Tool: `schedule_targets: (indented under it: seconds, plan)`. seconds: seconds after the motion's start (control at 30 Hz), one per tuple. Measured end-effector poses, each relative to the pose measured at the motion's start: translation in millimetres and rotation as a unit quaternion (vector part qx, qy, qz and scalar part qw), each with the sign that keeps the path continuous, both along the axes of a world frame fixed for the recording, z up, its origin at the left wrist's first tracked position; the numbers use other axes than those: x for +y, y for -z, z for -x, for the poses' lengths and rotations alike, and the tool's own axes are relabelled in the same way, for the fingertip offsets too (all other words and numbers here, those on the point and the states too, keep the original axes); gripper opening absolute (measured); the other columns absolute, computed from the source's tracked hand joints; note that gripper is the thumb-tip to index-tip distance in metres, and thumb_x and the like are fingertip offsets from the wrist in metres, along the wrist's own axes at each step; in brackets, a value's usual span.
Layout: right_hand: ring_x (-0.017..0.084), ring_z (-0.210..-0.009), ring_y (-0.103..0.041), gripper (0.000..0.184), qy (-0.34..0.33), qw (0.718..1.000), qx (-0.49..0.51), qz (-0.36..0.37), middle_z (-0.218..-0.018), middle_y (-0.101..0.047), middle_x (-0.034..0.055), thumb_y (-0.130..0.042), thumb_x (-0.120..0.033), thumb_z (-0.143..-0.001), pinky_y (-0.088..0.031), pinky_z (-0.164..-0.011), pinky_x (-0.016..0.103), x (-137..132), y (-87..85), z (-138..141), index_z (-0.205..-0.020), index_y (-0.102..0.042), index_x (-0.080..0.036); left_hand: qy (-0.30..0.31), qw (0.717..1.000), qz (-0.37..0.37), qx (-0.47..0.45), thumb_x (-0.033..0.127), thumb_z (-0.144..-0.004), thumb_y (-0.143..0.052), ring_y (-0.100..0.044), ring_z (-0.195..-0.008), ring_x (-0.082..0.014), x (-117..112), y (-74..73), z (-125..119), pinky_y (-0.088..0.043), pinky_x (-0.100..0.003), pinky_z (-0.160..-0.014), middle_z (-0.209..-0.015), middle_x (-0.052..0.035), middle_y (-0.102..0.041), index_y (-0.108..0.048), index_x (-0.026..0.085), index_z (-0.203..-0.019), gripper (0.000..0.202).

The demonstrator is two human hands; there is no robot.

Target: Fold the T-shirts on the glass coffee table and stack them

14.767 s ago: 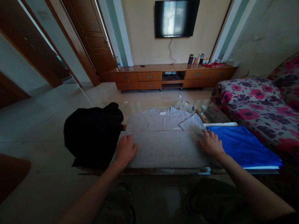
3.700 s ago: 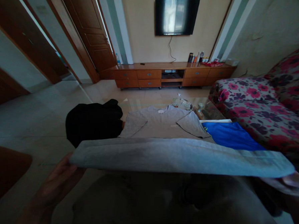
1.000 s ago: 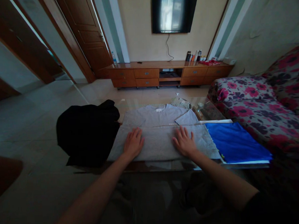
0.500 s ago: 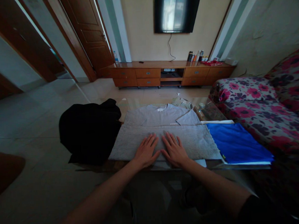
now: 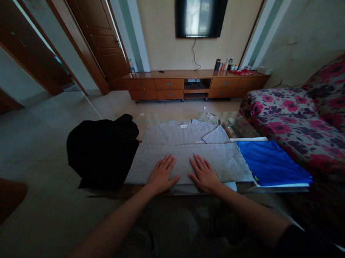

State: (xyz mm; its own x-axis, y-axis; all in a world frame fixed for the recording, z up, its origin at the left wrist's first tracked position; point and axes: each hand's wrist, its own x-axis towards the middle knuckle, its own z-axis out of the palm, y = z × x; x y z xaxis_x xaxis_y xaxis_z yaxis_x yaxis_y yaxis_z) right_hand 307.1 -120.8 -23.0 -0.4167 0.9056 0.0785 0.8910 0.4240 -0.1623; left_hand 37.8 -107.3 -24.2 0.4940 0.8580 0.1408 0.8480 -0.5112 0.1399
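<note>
A grey T-shirt (image 5: 178, 133) lies spread on a low glass-topped table, its collar and label at the far side. Its lower part is folded up into a wide band across the near side. Flat on the left half of that band rests my left hand (image 5: 162, 175), fingers stretched out. My right hand (image 5: 204, 174) lies flat on the band to the right, fingers spread. Neither hand grips anything. Black cloth (image 5: 102, 152) is heaped against the shirt's left side. Blue fabric (image 5: 271, 162) lies at its right edge.
Right of the table stands a sofa (image 5: 288, 126) with a flowered cover. A glass jar (image 5: 230, 123) sits near the table's far right. Beyond, a wooden TV cabinet (image 5: 170, 84) holds several bottles, below a wall-mounted television (image 5: 203, 15).
My left hand has slid left across the folded band, widening the space between the hands. My right hand has barely moved. The camera view has shifted slightly.
</note>
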Motion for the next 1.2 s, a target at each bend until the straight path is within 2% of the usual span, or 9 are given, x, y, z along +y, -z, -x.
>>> schedule_targets:
  seconds: [0.3, 0.47, 0.63, 0.73, 0.8, 0.9, 0.97, 1.07, 1.2]
  plan:
    - [0.026, -0.156, -0.006, 0.075, 0.128, 0.99, -0.057, -0.017, -0.17, -0.003, 0.0049, -0.024, -0.063, -0.101, -0.012, -0.125, 0.05, -9.5, 10.6, -102.5, -0.164, -0.011, -0.025, -0.075, 0.997, -0.003, 0.021, 0.064, -0.097, -0.035, -0.014, -0.155, -0.0261, -4.1, 6.1, 70.6, -0.016, -0.044, -0.125, -0.168, -0.0091, -0.019, -0.021, 0.018, -0.161, 0.08]
    - [0.024, -0.156, -0.004, 0.072, 0.098, 0.993, -0.059, -0.012, -0.17, -0.004, 0.0042, -0.025, -0.06, -0.102, -0.017, -0.124, 0.049, -11.3, 17.9, -143.6, -0.164, -0.012, -0.025, -0.118, 0.993, -0.012, 0.028, 0.064, -0.097, -0.034, -0.009, -0.156, -0.0265, -11.0, 14.9, 92.8, -0.015, -0.045, -0.125, -0.169, -0.0096, -0.016, -0.022, 0.017, -0.161, 0.08]
    - [0.029, -0.156, -0.007, 0.072, 0.124, 0.991, -0.039, -0.012, -0.17, -0.003, 0.0055, -0.028, -0.059, -0.102, -0.024, -0.122, 0.053, -8.2, 18.9, -148.4, -0.164, -0.015, -0.025, -0.155, 0.987, -0.012, 0.027, 0.069, -0.093, -0.038, -0.015, -0.155, -0.0322, -13.8, 18.4, 99.6, -0.019, -0.046, -0.123, -0.168, -0.0161, -0.015, -0.022, 0.013, -0.16, 0.089]
    - [0.028, -0.154, -0.017, 0.069, 0.167, 0.985, 0.006, -0.044, -0.17, -0.005, 0.0089, -0.024, -0.052, -0.104, -0.028, -0.121, 0.049, 1.7, 5.9, -144.8, -0.164, -0.016, -0.019, -0.164, 0.986, -0.016, 0.027, 0.064, -0.096, -0.036, -0.028, -0.15, -0.0334, -5.4, 5.8, 96.7, -0.026, -0.047, -0.12, -0.163, -0.018, -0.03, -0.025, 0.013, -0.159, 0.082]
    - [0.027, -0.154, -0.018, 0.067, 0.189, 0.978, 0.026, -0.086, -0.17, -0.006, 0.0094, -0.023, -0.047, -0.104, -0.027, -0.122, 0.047, 11.0, -4.1, -142.9, -0.163, -0.017, -0.016, -0.179, 0.983, -0.036, 0.019, 0.057, -0.099, -0.032, -0.034, -0.147, -0.0323, 4.2, -5.1, 92.4, -0.029, -0.046, -0.118, -0.159, -0.017, -0.038, -0.027, 0.014, -0.159, 0.073]
    - [0.027, -0.156, -0.01, 0.065, 0.189, 0.976, -0.005, -0.108, -0.17, -0.007, 0.0067, -0.027, -0.048, -0.103, -0.02, -0.124, 0.049, 22.9, -8.3, -142.5, -0.162, -0.024, -0.019, -0.179, 0.982, -0.061, 0.016, 0.052, -0.1, -0.033, -0.03, -0.149, -0.0307, 19.2, -12.5, 88.8, -0.025, -0.046, -0.121, -0.16, -0.0145, -0.037, -0.03, 0.016, -0.158, 0.068]
    - [0.028, -0.156, -0.009, 0.066, 0.185, 0.979, -0.036, -0.081, -0.17, -0.009, 0.0061, -0.027, -0.052, -0.103, -0.015, -0.124, 0.051, 27.3, -2.1, -144.2, -0.161, -0.028, -0.02, -0.163, 0.985, -0.053, 0.023, 0.052, -0.099, -0.035, -0.023, -0.152, -0.03, 26.7, -8.0, 91.7, -0.021, -0.047, -0.123, -0.163, -0.0122, -0.032, -0.033, 0.018, -0.157, 0.068]
    - [0.028, -0.156, -0.01, 0.07, 0.193, 0.979, -0.055, -0.044, -0.169, -0.013, 0.006, -0.025, -0.058, -0.102, -0.012, -0.125, 0.051, 29.6, 11.3, -148.7, -0.162, -0.026, -0.021, -0.152, 0.988, -0.025, 0.024, 0.055, -0.098, -0.036, -0.02, -0.154, -0.0294, 33.1, 6.2, 102.0, -0.02, -0.049, -0.123, -0.166, -0.0101, -0.027, -0.032, 0.021, -0.158, 0.068]
    - [0.027, -0.156, -0.009, 0.071, 0.191, 0.979, -0.054, -0.037, -0.17, -0.012, 0.0051, -0.024, -0.06, -0.101, -0.011, -0.125, 0.051, 30.3, 17.7, -152.3, -0.162, -0.023, -0.023, -0.136, 0.991, -0.007, 0.021, 0.056, -0.1, -0.034, -0.018, -0.155, -0.0276, 35.4, 16.3, 111.7, -0.019, -0.048, -0.124, -0.167, -0.0085, -0.024, -0.031, 0.022, -0.159, 0.068]
